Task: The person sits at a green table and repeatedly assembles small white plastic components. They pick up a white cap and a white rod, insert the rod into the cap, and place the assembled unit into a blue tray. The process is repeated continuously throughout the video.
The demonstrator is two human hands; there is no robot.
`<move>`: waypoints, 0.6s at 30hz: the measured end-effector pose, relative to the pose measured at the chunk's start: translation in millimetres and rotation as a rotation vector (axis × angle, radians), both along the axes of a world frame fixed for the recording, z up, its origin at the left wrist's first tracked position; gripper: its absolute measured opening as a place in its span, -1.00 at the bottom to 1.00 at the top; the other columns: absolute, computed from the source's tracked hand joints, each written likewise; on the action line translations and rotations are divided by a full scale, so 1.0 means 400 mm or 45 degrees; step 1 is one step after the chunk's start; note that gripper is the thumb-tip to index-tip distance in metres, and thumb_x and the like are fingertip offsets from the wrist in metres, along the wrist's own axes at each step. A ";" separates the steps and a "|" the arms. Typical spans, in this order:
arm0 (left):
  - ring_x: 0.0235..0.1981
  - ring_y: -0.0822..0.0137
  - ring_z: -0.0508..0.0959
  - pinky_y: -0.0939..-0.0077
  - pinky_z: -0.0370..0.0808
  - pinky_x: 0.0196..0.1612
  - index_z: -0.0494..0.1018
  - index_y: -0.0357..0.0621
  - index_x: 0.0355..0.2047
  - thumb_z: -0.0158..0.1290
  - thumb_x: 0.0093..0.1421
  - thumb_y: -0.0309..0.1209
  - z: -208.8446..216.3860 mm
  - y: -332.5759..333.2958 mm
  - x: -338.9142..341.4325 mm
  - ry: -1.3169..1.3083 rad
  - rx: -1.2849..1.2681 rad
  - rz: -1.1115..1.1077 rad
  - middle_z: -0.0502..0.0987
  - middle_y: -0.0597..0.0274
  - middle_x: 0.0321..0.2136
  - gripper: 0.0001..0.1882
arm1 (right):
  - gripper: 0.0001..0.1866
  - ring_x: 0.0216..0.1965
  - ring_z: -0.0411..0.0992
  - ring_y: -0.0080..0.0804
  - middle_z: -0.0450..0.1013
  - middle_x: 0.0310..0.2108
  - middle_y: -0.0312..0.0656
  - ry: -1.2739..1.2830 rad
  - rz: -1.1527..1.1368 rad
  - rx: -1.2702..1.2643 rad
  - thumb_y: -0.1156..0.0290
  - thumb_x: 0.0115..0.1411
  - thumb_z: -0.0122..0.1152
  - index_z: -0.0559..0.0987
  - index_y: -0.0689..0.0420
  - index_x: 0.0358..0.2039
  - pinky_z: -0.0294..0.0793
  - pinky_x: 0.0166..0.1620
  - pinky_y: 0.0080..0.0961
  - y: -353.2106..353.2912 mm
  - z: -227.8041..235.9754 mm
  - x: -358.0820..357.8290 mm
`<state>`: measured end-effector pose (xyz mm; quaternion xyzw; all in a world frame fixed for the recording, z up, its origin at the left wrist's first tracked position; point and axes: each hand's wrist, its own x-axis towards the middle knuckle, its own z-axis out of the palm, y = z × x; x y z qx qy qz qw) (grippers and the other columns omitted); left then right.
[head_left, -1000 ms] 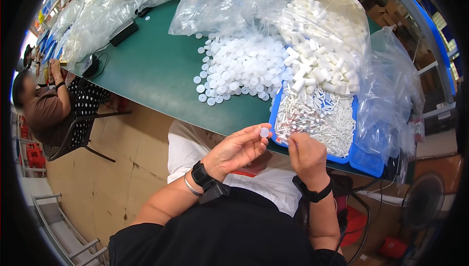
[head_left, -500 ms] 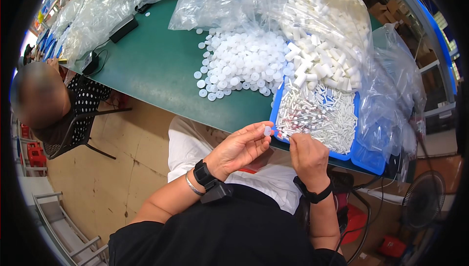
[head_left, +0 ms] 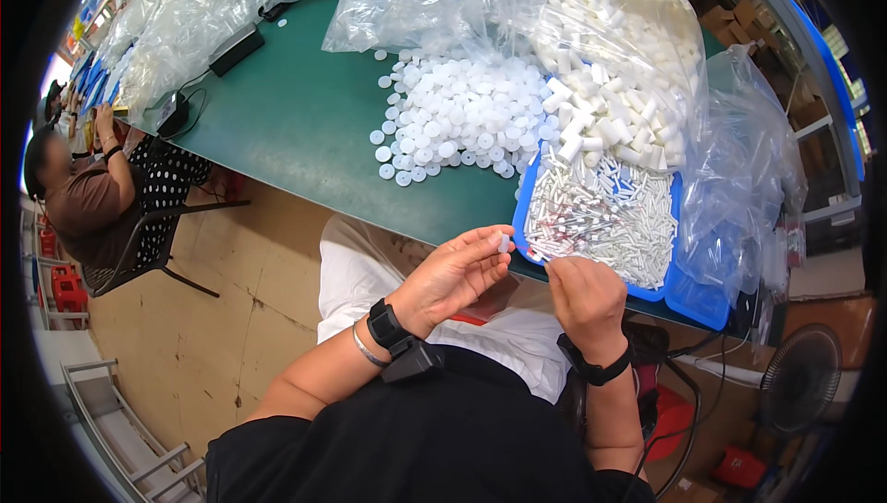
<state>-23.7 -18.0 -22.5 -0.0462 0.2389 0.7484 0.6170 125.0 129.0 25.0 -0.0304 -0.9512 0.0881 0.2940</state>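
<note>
Fingers of the left hand (head_left: 453,274) pinch a small white cap (head_left: 504,243) at the blue tray's (head_left: 695,298) seven o'clock corner, near its thin tubes (head_left: 605,217); right hand (head_left: 584,295) is curled, contents hidden. Loose caps (head_left: 457,120) lie on the counter (head_left: 305,124) at eleven.

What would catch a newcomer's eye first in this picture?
Probably the heap of white round caps spread on the green table, with a blue tray of thin white sticks to its right. Near the table's front edge, the left hand pinches a small white piece beside the right hand.
</note>
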 end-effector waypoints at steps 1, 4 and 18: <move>-0.24 0.50 0.52 0.63 0.54 -0.12 0.36 -0.30 0.05 0.05 0.31 -0.39 -0.002 0.000 0.000 -0.009 0.002 -0.003 0.50 0.19 -0.20 -0.65 | -0.80 -0.52 0.45 -0.28 0.47 -0.49 -0.20 0.016 -0.002 0.000 0.60 -0.02 0.27 0.53 0.18 -0.33 0.39 -0.48 -0.40 0.001 0.000 0.001; -0.24 0.51 0.53 0.63 0.54 -0.11 0.37 -0.28 0.04 0.05 0.31 -0.40 -0.006 -0.001 0.003 -0.050 0.019 -0.034 0.50 0.24 -0.23 -0.66 | -0.79 -0.50 0.46 -0.28 0.48 -0.47 -0.19 -0.005 0.015 -0.030 0.60 -0.04 0.28 0.54 0.18 -0.33 0.40 -0.48 -0.39 -0.002 -0.002 0.001; -0.31 0.53 0.52 0.68 0.54 -0.19 0.39 -0.29 0.02 0.04 0.32 -0.38 -0.015 0.002 0.021 0.024 0.023 -0.168 0.51 0.29 -0.33 -0.68 | -0.88 -0.56 0.43 -0.22 0.44 -0.51 -0.13 -0.171 -0.105 -0.689 0.54 0.08 0.31 0.61 0.22 -0.33 0.40 -0.49 -0.43 -0.045 0.005 -0.004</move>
